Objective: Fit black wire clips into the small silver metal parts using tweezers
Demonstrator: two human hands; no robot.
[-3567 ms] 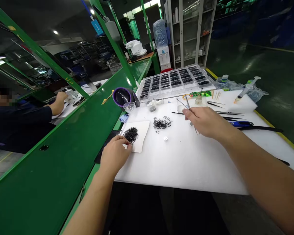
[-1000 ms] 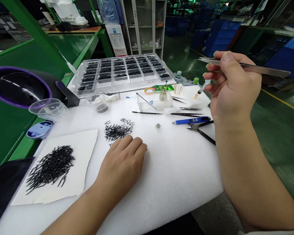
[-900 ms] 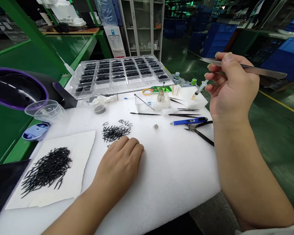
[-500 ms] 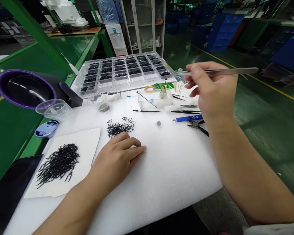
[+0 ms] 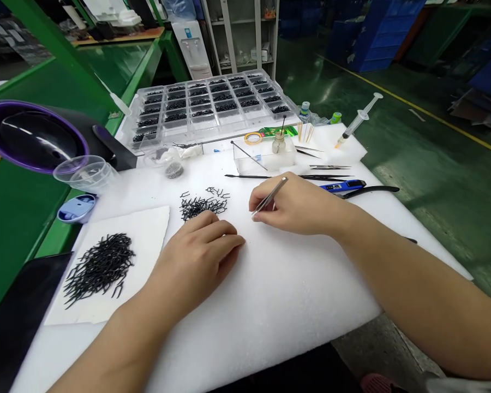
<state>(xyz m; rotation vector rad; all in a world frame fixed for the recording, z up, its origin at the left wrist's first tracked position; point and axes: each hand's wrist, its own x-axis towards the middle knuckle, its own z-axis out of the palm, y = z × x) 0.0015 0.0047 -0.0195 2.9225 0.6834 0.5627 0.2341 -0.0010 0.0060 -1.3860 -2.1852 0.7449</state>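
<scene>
My right hand [image 5: 288, 206] holds silver tweezers [image 5: 272, 195] above the white foam surface [image 5: 282, 284], with the tips pointing down and left. My left hand [image 5: 202, 248] rests on the foam with its fingers curled and thumb and index finger together; what they pinch, if anything, is too small to make out. Just beyond the left fingers lies a small pile of black forked pieces [image 5: 200, 206]. A larger pile of black pieces [image 5: 102, 267] sits on white paper [image 5: 149, 234] at the left.
Behind stands a clear compartment tray [image 5: 192, 128] of black pieces. A blue pen-like tool [image 5: 339, 186], a syringe [image 5: 358, 123], a small glass bottle [image 5: 279, 144] and a clear box [image 5: 245, 162] lie beyond my right hand. Clear cups [image 5: 85, 174] and a purple-rimmed black device [image 5: 36, 136] are left.
My right hand has come down and left with the tweezers, from raised at the right to near the foam beside my left hand. The view has shifted slightly. My left hand has barely moved.
</scene>
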